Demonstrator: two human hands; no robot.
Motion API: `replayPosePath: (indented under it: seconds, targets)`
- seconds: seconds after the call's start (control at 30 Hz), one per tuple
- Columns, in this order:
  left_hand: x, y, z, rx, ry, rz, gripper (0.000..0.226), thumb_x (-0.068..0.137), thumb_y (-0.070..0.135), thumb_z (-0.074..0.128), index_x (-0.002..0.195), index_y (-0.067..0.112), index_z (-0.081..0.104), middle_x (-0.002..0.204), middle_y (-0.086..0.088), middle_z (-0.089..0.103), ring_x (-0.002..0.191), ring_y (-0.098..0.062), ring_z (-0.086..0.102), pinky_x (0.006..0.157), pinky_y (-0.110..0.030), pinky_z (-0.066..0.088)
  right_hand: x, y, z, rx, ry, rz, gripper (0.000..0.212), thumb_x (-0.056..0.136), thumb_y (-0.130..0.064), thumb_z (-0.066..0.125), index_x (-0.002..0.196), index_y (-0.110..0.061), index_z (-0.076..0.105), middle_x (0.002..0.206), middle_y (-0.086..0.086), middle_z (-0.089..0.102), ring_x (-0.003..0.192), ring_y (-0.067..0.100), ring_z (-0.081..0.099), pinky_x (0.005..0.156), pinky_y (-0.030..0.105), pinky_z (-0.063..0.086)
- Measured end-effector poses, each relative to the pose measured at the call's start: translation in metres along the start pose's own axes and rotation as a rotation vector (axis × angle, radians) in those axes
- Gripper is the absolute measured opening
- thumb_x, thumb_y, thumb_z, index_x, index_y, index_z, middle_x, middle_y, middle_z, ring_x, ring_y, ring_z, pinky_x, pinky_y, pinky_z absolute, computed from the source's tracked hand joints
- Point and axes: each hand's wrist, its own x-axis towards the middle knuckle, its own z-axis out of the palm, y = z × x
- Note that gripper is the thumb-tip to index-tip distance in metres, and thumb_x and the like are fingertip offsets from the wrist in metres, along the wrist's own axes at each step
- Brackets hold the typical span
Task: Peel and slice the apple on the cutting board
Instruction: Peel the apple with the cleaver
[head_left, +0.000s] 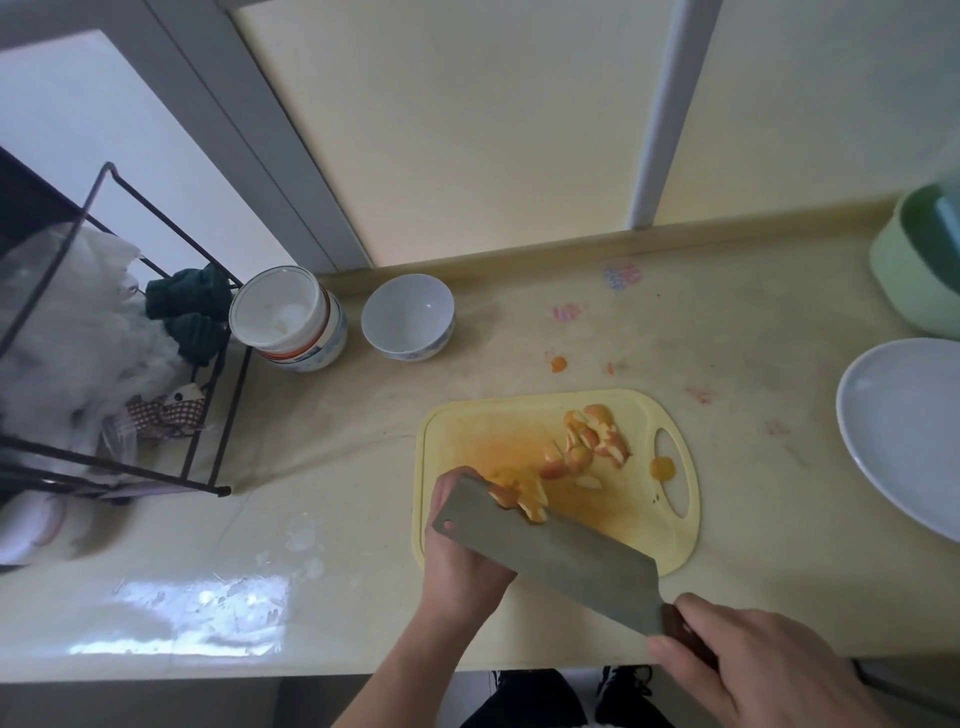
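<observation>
- Right hand (769, 670) has its grip closed round the dark handle of the cleaver (550, 553); the blade runs from this grip up and to the left, w/ its far end over the near-left part of the cutting board (670, 545).
- Left hand (462, 545) is partly behind the blade; fingers look curled onto the apple piece (519, 501) being cut, but the exact hold is hidden, so I cannot tell for sure.
- That piece lies just beyond the left grip, at the blade's upper edge, touching it.
- Further from both grips, toward the board's handle hole, is a pile of cut slices (587, 441), approx. a dozen, many still w/ red skin on one side.
- Progress, my judgement: slicing is well advanced, most of the apple is already in pieces; only the small part under the left hand is left to cut.
- Peeling looks not done or only partly, because skin shows on the slices.
- Beyond the board on the worktop (727, 322): empty bowl (408, 317), white tub (285, 317). A white plate (904, 431) is right of the board.
</observation>
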Motion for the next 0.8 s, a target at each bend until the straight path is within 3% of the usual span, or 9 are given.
replayPosePath:
  seconds: [0.1,0.17,0.27,0.4,0.5,0.67,0.73,0.8]
  targets:
    - [0.002,0.01,-0.002,-0.021,-0.032,0.0,0.03,0.06,0.03,0.081,0.083,0.029,0.061,0.083,0.002,0.066,0.076,-0.02,0.063,0.064,-0.034,0.049,0.006,0.001,0.009,0.029,-0.009,-0.009,0.078,0.051,-0.084,-0.025,0.069,-0.031,0.028,0.063,-0.009,0.047,0.062,0.01,0.043,0.059,0.025,0.036]
    - [0.0,0.009,-0.002,-0.001,-0.059,-0.029,0.03,0.058,0.029,0.081,0.083,0.034,0.064,0.084,0.007,0.066,0.076,-0.016,0.063,0.063,-0.029,0.05,0.011,-0.004,0.013,0.072,0.012,0.014,0.072,0.059,-0.083,-0.018,0.071,-0.031,0.03,0.064,-0.007,0.048,0.063,0.012,0.045,0.059,0.026,0.038]
    - [-0.009,0.0,0.001,0.168,-0.053,-0.092,0.056,0.051,0.026,0.079,0.095,0.043,0.05,0.097,0.019,0.054,0.088,-0.005,0.054,0.07,-0.009,0.041,0.022,0.003,0.023,0.135,0.113,0.068,0.065,0.074,-0.078,-0.006,0.073,-0.029,0.037,0.062,-0.003,0.053,0.061,0.013,0.054,0.056,0.027,0.041]
    - [-0.012,-0.001,0.004,0.127,0.002,-0.259,0.063,0.052,0.025,0.08,0.103,0.038,0.046,0.105,0.011,0.054,0.095,-0.007,0.054,0.075,-0.019,0.048,0.03,0.027,0.025,0.333,0.112,0.121,0.071,0.077,-0.083,0.007,0.063,-0.024,0.045,0.05,0.003,0.052,0.048,0.014,0.051,0.049,0.032,0.04]
    - [-0.009,-0.002,0.001,0.135,0.019,-0.244,0.062,0.053,0.026,0.079,0.103,0.039,0.044,0.108,0.013,0.05,0.098,-0.004,0.05,0.077,-0.013,0.043,0.023,0.033,0.023,0.369,0.103,0.092,0.072,0.077,-0.084,0.012,0.064,-0.022,0.047,0.053,0.005,0.054,0.049,0.016,0.051,0.05,0.035,0.04]
    - [-0.008,-0.001,-0.003,-0.054,0.002,-0.364,0.07,0.058,0.021,0.079,0.121,0.034,0.05,0.116,0.009,0.057,0.101,-0.006,0.059,0.076,-0.021,0.054,0.011,0.027,0.02,0.393,0.093,0.063,0.066,0.068,-0.091,0.009,0.064,-0.034,0.041,0.054,-0.012,0.055,0.049,0.007,0.049,0.05,0.026,0.034]
    - [-0.008,-0.002,-0.002,-0.11,-0.017,-0.404,0.075,0.059,0.017,0.075,0.129,0.033,0.05,0.122,0.009,0.056,0.106,-0.009,0.06,0.076,-0.024,0.056,0.01,0.025,0.021,0.373,0.104,0.1,0.072,0.066,-0.092,0.007,0.064,-0.029,0.041,0.054,-0.009,0.055,0.051,0.008,0.051,0.051,0.025,0.036]
    - [-0.004,0.002,0.001,-0.105,-0.037,-0.38,0.07,0.059,0.017,0.074,0.124,0.034,0.053,0.118,0.004,0.061,0.1,-0.014,0.064,0.074,-0.029,0.057,0.007,0.024,0.021,0.331,0.134,0.132,0.073,0.065,-0.092,0.005,0.065,-0.028,0.04,0.052,-0.005,0.053,0.051,0.007,0.052,0.05,0.023,0.037]
